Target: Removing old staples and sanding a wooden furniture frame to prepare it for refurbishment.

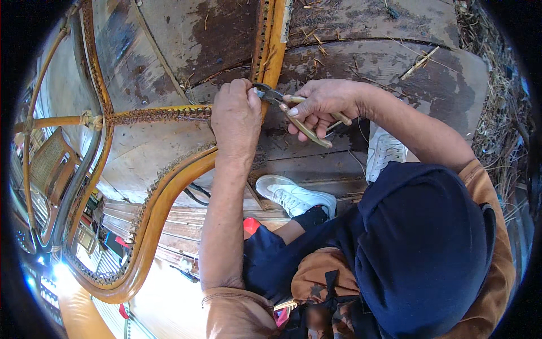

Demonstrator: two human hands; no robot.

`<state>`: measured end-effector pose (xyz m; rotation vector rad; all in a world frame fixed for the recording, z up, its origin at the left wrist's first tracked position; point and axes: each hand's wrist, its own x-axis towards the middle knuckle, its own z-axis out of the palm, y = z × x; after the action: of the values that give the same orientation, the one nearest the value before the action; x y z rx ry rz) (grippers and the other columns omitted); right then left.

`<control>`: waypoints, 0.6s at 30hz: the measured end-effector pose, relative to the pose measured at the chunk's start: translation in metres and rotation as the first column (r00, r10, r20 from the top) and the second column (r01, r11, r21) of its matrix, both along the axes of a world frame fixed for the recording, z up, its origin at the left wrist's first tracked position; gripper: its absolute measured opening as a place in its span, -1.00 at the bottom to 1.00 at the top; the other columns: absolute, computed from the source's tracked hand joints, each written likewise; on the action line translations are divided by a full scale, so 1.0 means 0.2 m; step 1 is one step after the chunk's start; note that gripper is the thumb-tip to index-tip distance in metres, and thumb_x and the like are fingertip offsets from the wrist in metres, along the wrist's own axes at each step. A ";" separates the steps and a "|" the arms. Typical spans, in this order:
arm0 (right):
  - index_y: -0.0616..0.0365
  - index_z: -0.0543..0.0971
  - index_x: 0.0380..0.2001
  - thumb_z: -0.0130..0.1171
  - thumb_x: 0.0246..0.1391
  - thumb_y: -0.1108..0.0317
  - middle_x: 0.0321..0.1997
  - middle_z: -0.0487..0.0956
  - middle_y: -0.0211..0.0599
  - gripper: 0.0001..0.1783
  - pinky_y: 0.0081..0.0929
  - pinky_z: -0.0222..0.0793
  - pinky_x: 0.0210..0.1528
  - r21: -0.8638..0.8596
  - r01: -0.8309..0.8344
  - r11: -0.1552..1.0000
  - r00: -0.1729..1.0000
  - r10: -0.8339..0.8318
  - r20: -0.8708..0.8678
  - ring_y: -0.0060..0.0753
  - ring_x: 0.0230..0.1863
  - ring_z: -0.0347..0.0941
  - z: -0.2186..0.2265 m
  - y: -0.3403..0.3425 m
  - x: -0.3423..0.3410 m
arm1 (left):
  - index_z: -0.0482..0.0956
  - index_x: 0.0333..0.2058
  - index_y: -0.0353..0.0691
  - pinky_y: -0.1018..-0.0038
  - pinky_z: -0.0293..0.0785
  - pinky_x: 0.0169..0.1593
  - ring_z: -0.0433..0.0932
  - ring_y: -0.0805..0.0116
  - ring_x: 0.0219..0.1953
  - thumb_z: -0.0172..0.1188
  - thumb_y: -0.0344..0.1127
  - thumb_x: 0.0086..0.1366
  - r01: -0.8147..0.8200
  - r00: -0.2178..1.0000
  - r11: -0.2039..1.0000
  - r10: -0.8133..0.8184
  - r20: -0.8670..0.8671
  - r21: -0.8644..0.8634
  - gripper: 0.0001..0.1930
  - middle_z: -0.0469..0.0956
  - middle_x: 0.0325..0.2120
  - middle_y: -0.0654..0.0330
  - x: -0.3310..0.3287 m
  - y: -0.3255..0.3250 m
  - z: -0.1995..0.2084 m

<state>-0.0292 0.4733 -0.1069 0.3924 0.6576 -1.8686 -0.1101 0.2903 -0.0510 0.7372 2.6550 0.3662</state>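
A curved, varnished wooden chair frame (pixel 162 199), its inner edges lined with rows of holes and frayed cane remnants, stretches across the left and middle. My left hand (pixel 234 116) is closed over the joint where a crossbar (pixel 161 114) meets an upright rail (pixel 275 48). Its fingertips are pinched together at the rail, and what they hold is hidden. In my right hand (pixel 330 107) is a pair of pliers (pixel 305 127) with tan handles. The dark jaws of the pliers reach to the rail, right beside my left thumb. I cannot tell whether the jaws grip anything.
Worn wooden boards (pixel 350 68) lie below, strewn with cane scraps (pixel 419 63). A heap of dry fibres (pixel 497 85) borders the right side. My white shoe (pixel 296 195) is close under the work. Another chair with a woven back (pixel 48 161) stands at far left.
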 end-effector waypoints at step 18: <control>0.26 0.45 -0.41 0.07 0.24 0.24 -0.60 0.52 -0.33 -0.72 -0.38 0.42 -0.47 0.539 0.072 0.839 0.842 0.239 -0.483 -0.46 -0.59 0.49 0.02 -0.09 0.03 | 0.54 -0.23 -0.28 0.29 0.48 -0.21 0.57 0.07 -0.30 0.12 -0.42 0.25 0.016 0.998 0.998 -0.013 -0.069 0.053 -0.87 0.56 -0.35 0.00 0.03 -0.04 -0.02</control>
<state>-0.0225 0.4560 -0.1022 0.1779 1.5860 -1.6769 -0.1047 0.2824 -0.0554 0.7987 2.7122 0.4168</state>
